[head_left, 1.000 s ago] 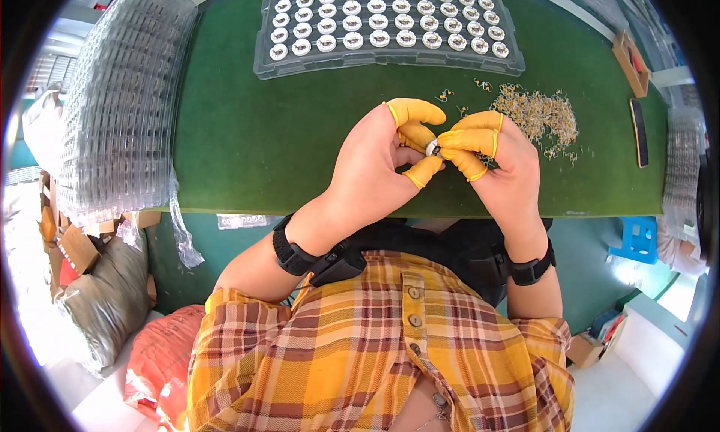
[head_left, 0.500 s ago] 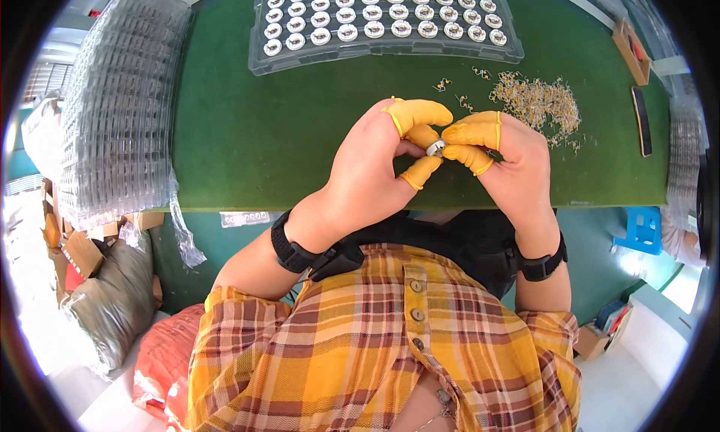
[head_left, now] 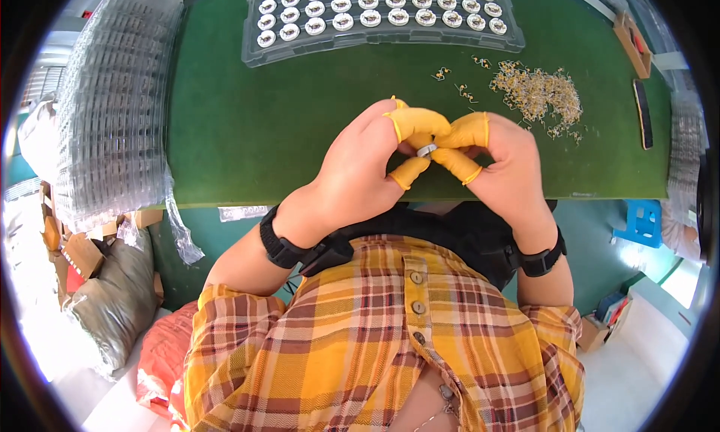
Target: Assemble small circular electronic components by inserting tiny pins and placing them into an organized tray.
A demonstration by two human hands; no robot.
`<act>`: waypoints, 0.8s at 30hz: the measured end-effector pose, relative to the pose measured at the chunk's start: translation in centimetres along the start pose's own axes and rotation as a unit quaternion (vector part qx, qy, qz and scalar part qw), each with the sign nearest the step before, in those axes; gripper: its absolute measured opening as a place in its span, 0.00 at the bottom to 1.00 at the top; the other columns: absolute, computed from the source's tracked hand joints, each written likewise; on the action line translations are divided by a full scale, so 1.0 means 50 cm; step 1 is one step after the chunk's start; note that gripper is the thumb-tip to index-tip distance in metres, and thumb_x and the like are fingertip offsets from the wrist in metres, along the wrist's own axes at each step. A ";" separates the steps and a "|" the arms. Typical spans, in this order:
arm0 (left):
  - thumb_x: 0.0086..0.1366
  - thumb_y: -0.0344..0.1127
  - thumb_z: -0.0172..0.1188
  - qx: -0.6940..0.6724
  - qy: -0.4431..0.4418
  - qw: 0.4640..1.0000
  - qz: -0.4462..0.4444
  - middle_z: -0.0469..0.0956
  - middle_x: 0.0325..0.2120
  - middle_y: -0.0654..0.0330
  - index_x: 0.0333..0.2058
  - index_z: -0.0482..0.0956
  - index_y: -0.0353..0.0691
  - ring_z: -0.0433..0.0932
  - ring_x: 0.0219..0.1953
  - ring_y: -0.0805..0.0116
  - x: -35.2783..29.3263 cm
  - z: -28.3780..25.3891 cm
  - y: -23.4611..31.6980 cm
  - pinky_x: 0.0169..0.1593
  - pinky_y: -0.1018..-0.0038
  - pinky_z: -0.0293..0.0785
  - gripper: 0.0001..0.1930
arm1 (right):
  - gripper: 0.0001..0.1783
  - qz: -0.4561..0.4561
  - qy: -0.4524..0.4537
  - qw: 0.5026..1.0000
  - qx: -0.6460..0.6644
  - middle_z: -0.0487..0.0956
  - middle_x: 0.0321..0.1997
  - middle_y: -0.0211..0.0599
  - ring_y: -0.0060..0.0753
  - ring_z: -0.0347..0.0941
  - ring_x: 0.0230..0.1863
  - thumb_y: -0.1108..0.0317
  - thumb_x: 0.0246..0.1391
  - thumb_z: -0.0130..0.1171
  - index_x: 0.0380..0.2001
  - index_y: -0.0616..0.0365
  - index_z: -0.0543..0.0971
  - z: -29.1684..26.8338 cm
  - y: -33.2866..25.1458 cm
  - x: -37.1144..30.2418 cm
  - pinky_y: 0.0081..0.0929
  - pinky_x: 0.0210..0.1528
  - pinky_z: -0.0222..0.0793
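Tray [head_left: 382, 37] beyond hands [head_left: 356, 162]; parts [head_left: 536, 94] right; stack [head_left: 112, 106] left.

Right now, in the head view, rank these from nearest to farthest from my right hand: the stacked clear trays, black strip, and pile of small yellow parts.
1. Pile of small yellow parts: just beyond the right hand.
2. Black strip: farther right.
3. Stacked clear trays: far left.

Piece you pinch [head_left: 427, 151]: smooth-looking, material unclear
Your finger cots [head_left: 418, 122]: rubbery, faint sheen
Your shirt [head_left: 352, 342]: matt woven cloth
Your tray [head_left: 360, 40]: clear, glossy plastic
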State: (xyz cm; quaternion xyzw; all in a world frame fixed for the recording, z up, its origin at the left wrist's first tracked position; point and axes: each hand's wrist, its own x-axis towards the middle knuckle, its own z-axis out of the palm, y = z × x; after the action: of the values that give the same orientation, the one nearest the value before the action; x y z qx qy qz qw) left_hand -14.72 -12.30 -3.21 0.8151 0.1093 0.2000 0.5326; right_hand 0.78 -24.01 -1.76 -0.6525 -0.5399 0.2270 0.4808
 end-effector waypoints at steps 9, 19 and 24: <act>0.59 0.16 0.56 -0.316 0.021 0.940 -0.124 0.73 0.41 0.56 0.47 0.69 0.32 0.77 0.42 0.66 -0.004 -0.019 -0.028 0.47 0.70 0.77 0.17 | 0.07 -0.001 0.067 0.966 -0.250 0.77 0.28 0.37 0.40 0.74 0.29 0.72 0.44 0.64 0.31 0.56 0.81 -0.057 0.065 0.056 0.31 0.31 0.70; 0.58 0.18 0.59 -0.320 0.067 0.921 -0.210 0.75 0.41 0.58 0.48 0.70 0.35 0.77 0.40 0.70 0.021 -0.018 -0.004 0.45 0.76 0.76 0.19 | 0.05 -0.036 0.054 0.942 -0.328 0.74 0.28 0.35 0.42 0.72 0.32 0.72 0.44 0.63 0.27 0.56 0.79 -0.036 0.082 0.066 0.35 0.34 0.69; 0.56 0.17 0.61 -0.219 0.112 0.958 -0.145 0.75 0.41 0.62 0.47 0.71 0.36 0.74 0.41 0.75 0.017 -0.014 -0.017 0.45 0.79 0.73 0.20 | 0.05 -0.009 0.048 0.927 -0.371 0.74 0.28 0.36 0.42 0.72 0.33 0.72 0.44 0.63 0.27 0.57 0.78 -0.020 0.063 0.069 0.35 0.33 0.68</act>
State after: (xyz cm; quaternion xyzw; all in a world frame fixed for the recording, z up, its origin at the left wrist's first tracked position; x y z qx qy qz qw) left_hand -14.23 -11.04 -3.56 0.6259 0.2388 0.2299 0.7060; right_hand 4.20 -21.06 -3.29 -0.7894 -0.5678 -0.0260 0.2317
